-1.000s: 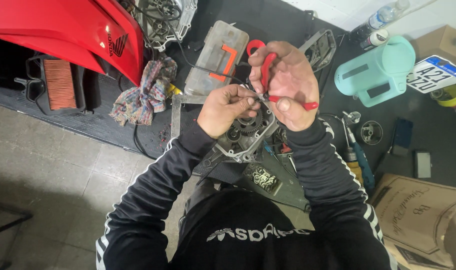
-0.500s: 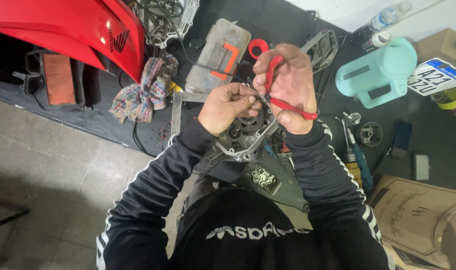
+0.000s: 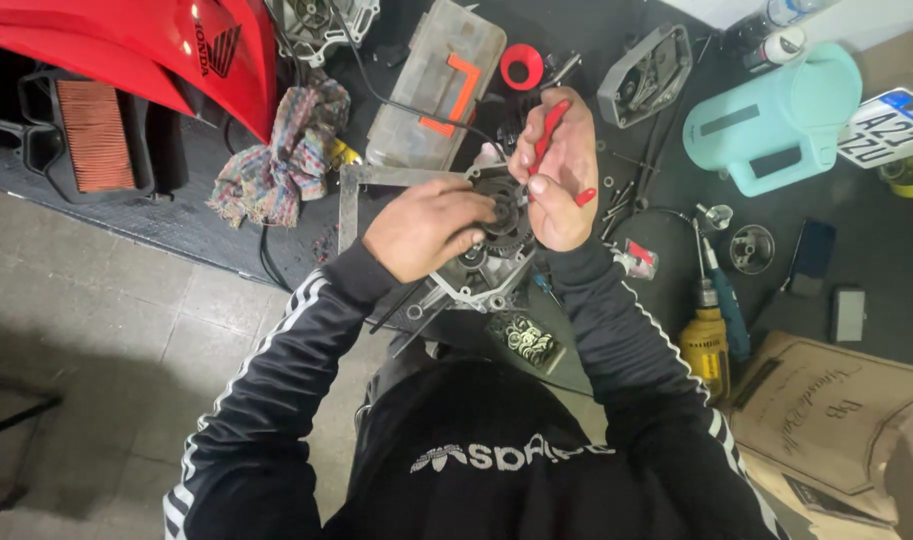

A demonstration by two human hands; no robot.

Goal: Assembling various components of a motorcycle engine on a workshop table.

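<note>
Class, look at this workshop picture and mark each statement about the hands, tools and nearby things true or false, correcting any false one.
1. The right hand holds red-handled pliers. True.
2. The left hand rests on the rag. False: it is on the engine part; the rag lies apart, to the left.
3. A teal jug stands to the right. True.
4. The yellow drill is in the left hand. False: it lies on the mat.
5. The red panel is at the upper left. True.

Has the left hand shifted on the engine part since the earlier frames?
Yes. The left hand has slid right over the engine part, closer to the right hand.
</note>
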